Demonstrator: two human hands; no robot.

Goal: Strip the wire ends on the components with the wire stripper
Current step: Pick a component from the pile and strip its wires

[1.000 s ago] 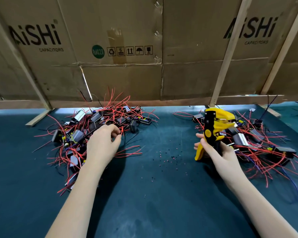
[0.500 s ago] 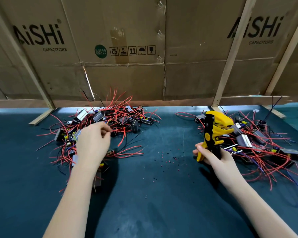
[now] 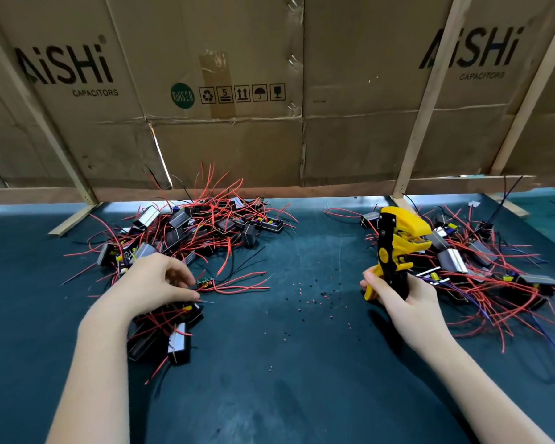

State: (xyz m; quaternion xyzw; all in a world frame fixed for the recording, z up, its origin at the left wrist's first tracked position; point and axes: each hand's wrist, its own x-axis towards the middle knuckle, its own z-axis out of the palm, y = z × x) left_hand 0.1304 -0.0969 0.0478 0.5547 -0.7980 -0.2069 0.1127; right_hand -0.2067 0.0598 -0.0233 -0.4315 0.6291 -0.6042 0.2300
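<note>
- Your left hand (image 3: 156, 285) sits at the near edge of the left pile (image 3: 193, 232), fingers curled in a pinch at a small green board (image 3: 204, 281) with red leads trailing off to the right — whether you have it firmly held, I cannot tell.
- Your right hand (image 3: 404, 298) wraps the handles of the yellow wire stripper (image 3: 398, 245) and holds it upright above the bench (image 3: 302, 363), head pointing right; nothing is in its mouth yet.
- The job now, as I read it, is getting one component clear of the tangle.
- Lift by the board, not by a lead — the red wires cross one another and will likely drag neighbours along.
- Once it is free, bring one lead end straight into the stripper's mouth and squeeze evenly.
- Finished pieces look to belong in the right pile (image 3: 481, 267), just behind the tool.
- Bits of insulation (image 3: 314, 291) dot the cloth between your hands.
</note>
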